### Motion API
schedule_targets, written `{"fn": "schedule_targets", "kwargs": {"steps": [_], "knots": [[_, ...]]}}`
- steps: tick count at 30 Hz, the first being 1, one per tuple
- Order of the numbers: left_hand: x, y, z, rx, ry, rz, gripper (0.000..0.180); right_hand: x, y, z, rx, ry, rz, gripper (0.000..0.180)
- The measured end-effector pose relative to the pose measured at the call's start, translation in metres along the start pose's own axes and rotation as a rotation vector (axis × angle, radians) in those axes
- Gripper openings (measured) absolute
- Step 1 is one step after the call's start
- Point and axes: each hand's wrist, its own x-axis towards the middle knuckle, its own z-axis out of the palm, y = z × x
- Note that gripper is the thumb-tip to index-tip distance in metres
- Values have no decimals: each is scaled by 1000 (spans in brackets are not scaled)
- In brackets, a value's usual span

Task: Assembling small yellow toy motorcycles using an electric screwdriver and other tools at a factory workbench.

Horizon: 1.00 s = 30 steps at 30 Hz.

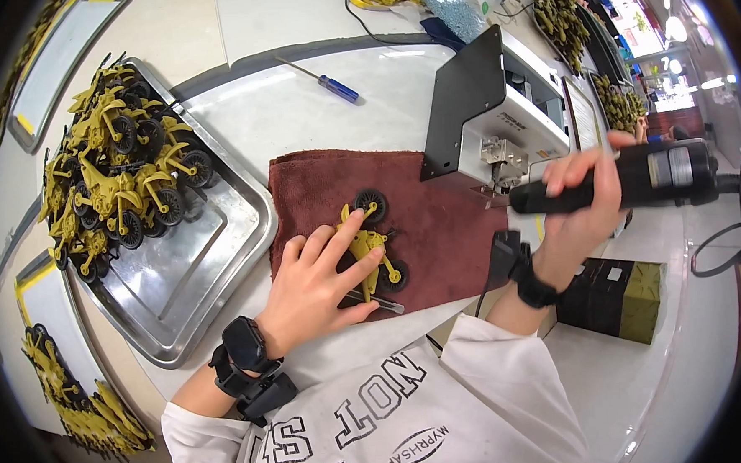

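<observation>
A yellow toy motorcycle with black wheels lies on its side on a maroon cloth. My left hand rests over it, the fingers pressing it against the cloth and the thumb at its near end. Close to that thumb is a thin, pale, partly hidden tool. My right hand is wrapped round a black electric screwdriver, held level at the right. Its tip points left, close to the metal outlet of a screw feeder.
A metal tray at the left bears a heap of yellow toy motorcycles. Behind the cloth lies a blue-handled screwdriver. More yellow parts lie at lower left. A dark box stands at right, below the electric screwdriver.
</observation>
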Motion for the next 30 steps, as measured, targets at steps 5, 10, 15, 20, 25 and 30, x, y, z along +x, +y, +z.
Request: {"fn": "schedule_targets", "kwargs": {"steps": [5,10,15,20,25,30], "knots": [[4,4,-3,-14,-27,15,59,-46,-11,23,266,-270,-59,59],[-1,0,-2,-6,-33,-7,61,-44,23,55,264,-368,15,53],[1,1,-2,-28,-32,-10,60,-38,33,67,199,-343,46,46],[0,1,-3,-31,-44,-17,60,-42,43,73,187,-316,88,40],[2,-1,-1,-41,-57,-24,59,-39,50,78,199,-293,147,35],[3,-2,-2,-34,-53,-13,59,-40,53,78,149,-362,143,31]]}}
